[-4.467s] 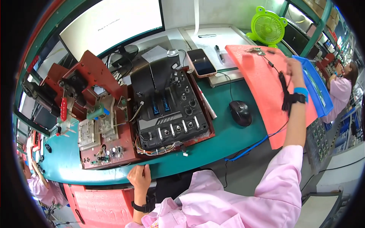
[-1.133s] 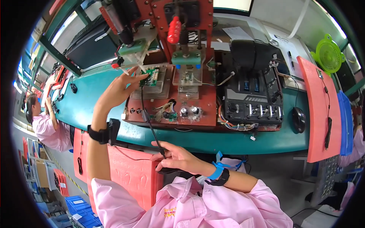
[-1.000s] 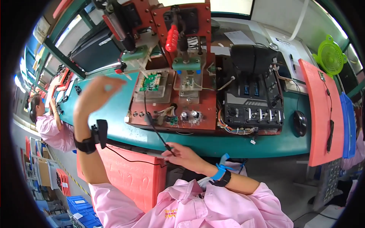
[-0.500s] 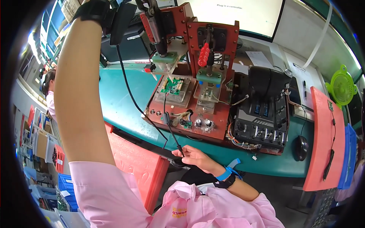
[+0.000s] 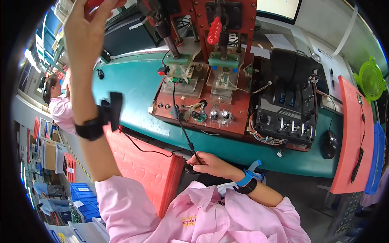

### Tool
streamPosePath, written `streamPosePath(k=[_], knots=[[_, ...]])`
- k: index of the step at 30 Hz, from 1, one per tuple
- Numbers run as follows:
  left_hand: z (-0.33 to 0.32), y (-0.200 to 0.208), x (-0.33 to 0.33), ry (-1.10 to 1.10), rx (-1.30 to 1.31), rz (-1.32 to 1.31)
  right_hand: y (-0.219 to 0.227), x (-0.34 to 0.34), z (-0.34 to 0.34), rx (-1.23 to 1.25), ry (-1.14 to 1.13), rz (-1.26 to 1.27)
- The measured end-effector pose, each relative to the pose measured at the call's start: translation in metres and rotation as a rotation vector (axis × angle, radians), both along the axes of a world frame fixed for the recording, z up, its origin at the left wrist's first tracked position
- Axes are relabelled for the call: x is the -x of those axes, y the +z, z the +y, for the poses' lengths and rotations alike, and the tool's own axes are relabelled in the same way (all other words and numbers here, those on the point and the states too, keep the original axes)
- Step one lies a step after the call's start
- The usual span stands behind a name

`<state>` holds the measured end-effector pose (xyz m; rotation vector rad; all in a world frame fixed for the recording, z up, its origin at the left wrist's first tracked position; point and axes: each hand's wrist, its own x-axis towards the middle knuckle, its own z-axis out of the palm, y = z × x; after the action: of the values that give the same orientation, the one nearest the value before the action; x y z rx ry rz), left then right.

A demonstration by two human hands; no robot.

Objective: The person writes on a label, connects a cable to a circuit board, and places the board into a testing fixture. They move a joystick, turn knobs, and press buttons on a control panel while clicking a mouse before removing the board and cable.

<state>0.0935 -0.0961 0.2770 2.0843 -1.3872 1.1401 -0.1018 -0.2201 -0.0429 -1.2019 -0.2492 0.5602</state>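
Observation:
At the upper left my left hand [image 5: 85,34] is closed round a red handle [image 5: 92,4], cut off by the top edge. My right hand [image 5: 212,164], below the bench's front edge, pinches a black cable [image 5: 184,131] that has a thick bead along it. This cable runs up to a green circuit board [image 5: 175,79] in the left station of a red test fixture [image 5: 235,131]. Over the board sits a clear press plate with a green block [image 5: 179,60], hiding most of it. The second station has a red-gripped lever [image 5: 214,30].
Right of the fixture stands a black control panel [image 5: 283,117] with levers, then a black mouse [image 5: 329,143]. Pink foam [image 5: 142,166] lies below the bench at left; another pink foam sheet [image 5: 348,141] holds a cable at right. A co-worker [image 5: 56,99] is at far left.
My left hand has come down into view with the red handle. The left press plate has dropped over the circuit board. My right hand still holds the cable. The view has shifted slightly.

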Motion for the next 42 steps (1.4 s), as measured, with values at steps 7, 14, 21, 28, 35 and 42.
streamPosePath(k=[7,14,21,28,35,42], knots=[[-0.036,-0.053,0.022,0.027,0.521,0.134,0.021,0.012,-0.003,0.305,-0.005,-0.181],[0.010,-0.091,0.062,0.443,0.041,0.081,0.032,0.024,-0.005,0.600,0.054,-0.357],[0.119,-0.291,0.197,0.187,-0.097,2.121,0.023,0.023,-0.002,0.327,0.058,-0.136],[0.100,-0.361,0.248,-0.142,1.175,2.081,-0.007,0.026,0.018,-0.316,0.191,0.052],[0.113,-0.310,0.213,-0.048,1.012,1.507,-0.002,0.045,0.043,-0.085,-0.148,-0.176],[0.120,-0.318,0.217,0.038,1.232,1.473,-0.003,0.050,0.060,-0.300,-0.145,0.206]])
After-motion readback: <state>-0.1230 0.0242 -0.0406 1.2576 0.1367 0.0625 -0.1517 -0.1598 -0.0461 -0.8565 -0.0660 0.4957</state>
